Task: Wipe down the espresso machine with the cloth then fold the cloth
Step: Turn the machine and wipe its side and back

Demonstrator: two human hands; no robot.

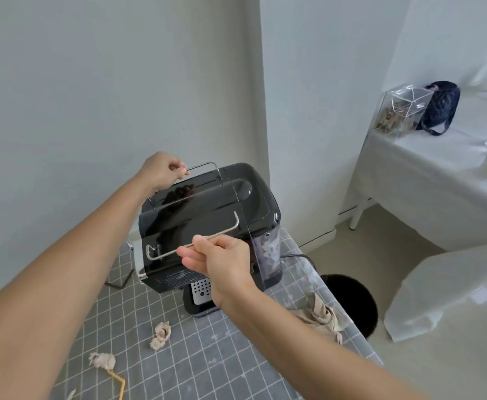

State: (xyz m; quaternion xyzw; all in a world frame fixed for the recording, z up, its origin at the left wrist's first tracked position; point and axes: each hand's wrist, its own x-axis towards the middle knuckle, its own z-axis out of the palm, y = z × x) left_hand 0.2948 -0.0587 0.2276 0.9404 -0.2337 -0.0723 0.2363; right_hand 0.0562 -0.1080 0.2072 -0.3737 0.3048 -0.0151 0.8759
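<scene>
Black espresso machine (207, 223) on grey checked desk (207, 356). Left hand (161, 171) pinches rear wire rail (204, 164); right hand (222, 264) pinches front one. Beige cloth (320, 319) crumpled at desk's right edge.

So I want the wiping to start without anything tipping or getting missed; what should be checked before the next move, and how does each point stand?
1. Black glossy espresso machine upright on the grey grid-patterned table: ok.
2. Left hand grips the far thin metal wire rail: ok.
3. Right hand pinches the near thin metal wire rail: ok.
4. Crumpled beige cloth in hand for wiping: not ok, it lies at the table's right edge.
5. Crumpled beige paper wads away from the machine: ok.
6. Machine switched off: cannot tell.
</scene>
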